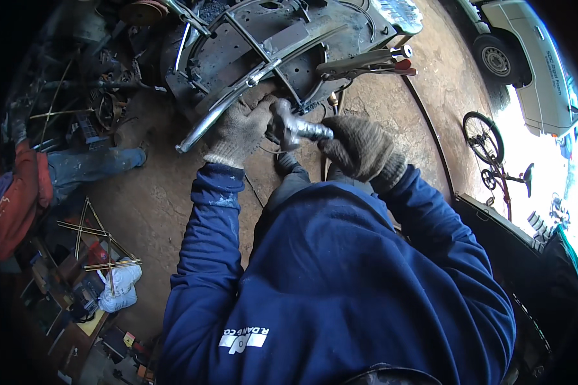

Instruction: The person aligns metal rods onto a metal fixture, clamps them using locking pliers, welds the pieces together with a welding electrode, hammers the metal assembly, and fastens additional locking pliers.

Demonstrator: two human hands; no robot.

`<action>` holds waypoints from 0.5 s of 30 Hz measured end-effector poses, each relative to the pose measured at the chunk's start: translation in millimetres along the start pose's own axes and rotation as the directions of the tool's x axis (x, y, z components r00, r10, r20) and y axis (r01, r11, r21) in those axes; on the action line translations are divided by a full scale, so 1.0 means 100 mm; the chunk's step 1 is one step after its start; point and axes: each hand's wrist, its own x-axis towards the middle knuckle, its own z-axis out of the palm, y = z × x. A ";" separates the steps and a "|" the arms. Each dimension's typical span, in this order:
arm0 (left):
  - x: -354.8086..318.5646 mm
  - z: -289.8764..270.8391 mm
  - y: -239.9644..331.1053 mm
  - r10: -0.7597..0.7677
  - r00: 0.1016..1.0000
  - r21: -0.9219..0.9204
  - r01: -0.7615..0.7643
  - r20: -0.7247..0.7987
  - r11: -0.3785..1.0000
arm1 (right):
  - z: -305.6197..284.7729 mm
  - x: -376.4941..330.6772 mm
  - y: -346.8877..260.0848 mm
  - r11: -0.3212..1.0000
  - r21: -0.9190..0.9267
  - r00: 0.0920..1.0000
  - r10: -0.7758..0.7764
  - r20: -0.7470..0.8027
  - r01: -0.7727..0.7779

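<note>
My right hand (pixel 361 147), in a dark knitted work glove, is closed around the handle of a metal hammer (pixel 290 127). The hammer's head is level with the near edge of a dark steel work table (pixel 228 58), close beside my left hand. My left hand (pixel 241 128), in a lighter grey glove, is curled at that edge, and whatever its fingers grip is hidden. Above its wrist passes a long silver locking clamp (pixel 215 115). Locking pliers with a red lever (pixel 366 65) sit at the table's right side. A curved metal frame (pixel 253 42) rests on the table top.
A person's jeans (pixel 96 167) and red top show at the left. Crossed thin rods (pixel 109 247) and a white bag (pixel 119 287) lie below. A dark hose (pixel 430 122) runs over the floor at right, near a bicycle (pixel 485 138) and a white vehicle (pixel 533 64).
</note>
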 end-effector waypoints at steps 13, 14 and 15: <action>0.11 0.33 0.07 -0.047 0.975 0.145 0.080 -0.219 0.986 | 0.30 -0.43 0.41 0.976 0.159 0.988 0.141 0.056 -0.148; 0.10 0.26 0.12 -0.072 0.982 0.148 0.099 -0.176 0.984 | 0.28 -0.40 0.40 0.979 0.163 0.992 0.114 0.054 -0.122; 0.09 0.20 0.19 -0.098 0.987 0.150 0.117 -0.130 0.982 | 0.26 -0.38 0.39 0.978 0.167 0.992 0.117 0.051 -0.124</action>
